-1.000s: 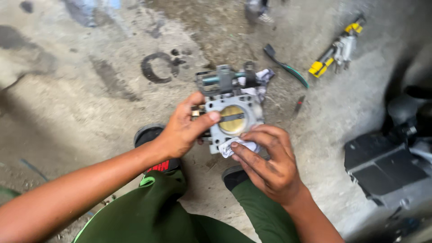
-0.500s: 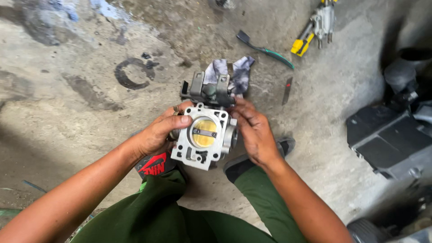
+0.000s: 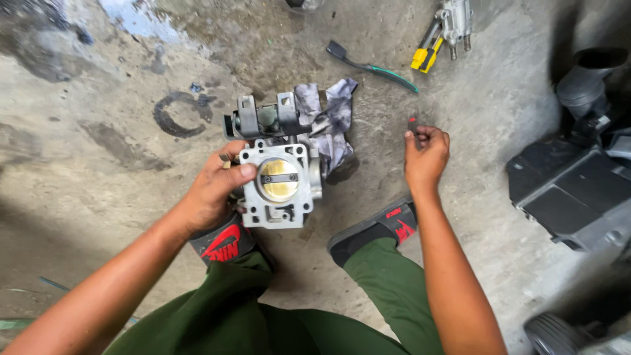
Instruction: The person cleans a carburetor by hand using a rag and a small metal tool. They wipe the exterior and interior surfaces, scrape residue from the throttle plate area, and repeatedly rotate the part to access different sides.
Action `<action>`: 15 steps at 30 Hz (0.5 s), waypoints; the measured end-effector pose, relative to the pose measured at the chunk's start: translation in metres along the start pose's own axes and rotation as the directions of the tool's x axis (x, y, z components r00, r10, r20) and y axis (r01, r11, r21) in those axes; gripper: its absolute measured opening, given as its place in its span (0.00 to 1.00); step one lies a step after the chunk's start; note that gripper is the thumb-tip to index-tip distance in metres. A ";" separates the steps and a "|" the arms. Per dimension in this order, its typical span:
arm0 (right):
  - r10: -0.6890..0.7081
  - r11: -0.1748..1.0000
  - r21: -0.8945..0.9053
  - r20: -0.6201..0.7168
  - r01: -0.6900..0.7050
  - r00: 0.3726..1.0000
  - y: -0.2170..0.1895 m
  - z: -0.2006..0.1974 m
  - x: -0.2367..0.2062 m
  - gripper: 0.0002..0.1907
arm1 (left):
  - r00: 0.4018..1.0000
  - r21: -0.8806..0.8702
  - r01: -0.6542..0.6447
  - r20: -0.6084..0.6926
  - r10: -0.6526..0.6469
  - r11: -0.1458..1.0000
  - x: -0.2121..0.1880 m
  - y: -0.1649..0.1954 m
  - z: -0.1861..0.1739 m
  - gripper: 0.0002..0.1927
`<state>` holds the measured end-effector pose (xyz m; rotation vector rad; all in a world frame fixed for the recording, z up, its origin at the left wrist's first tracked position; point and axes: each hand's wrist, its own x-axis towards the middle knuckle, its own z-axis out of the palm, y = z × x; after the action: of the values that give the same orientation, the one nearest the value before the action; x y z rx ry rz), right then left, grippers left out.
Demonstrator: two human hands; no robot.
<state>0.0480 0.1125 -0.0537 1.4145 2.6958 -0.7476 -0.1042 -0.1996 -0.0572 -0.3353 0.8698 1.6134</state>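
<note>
My left hand grips a grey metal throttle body by its left side, holding it above the concrete floor with its brass round valve plate facing me. A stained grey rag lies on the floor just behind it. My right hand is off to the right, fingers closed around a small dark tool with a red tip lying on the floor.
A green-handled toothbrush and a metal part with a yellow connector lie at the top. A black plastic air-box housing with a hose sits at the right. My green trousers and black sandals fill the bottom.
My right hand let go of the throttle body and reached right to the small tool on the floor. The left hand alone now holds the throttle body.
</note>
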 end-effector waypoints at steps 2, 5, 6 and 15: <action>0.007 0.999 0.039 0.058 -0.010 0.998 -0.003 0.002 0.003 0.10 | 0.994 0.203 -0.077 -0.060 0.091 0.976 0.002 -0.001 0.005 0.20; -0.019 0.958 0.284 0.212 -0.043 0.977 -0.015 0.005 -0.007 0.08 | 0.990 0.221 -0.043 -0.123 0.071 0.974 0.004 0.004 0.007 0.24; 0.002 0.878 0.456 0.303 -0.147 0.953 -0.023 0.006 -0.015 0.08 | 0.991 0.176 -0.011 -0.129 0.035 0.984 0.004 0.007 0.007 0.26; -0.455 0.836 0.508 0.428 0.208 0.781 -0.092 -0.013 -0.037 0.09 | 0.956 -0.375 0.292 0.155 -0.251 0.880 -0.003 0.026 -0.002 0.33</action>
<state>0.0007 0.0454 0.0035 0.5712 2.4159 -1.5848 -0.1283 -0.2035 -0.0473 -0.6249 0.3898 1.5175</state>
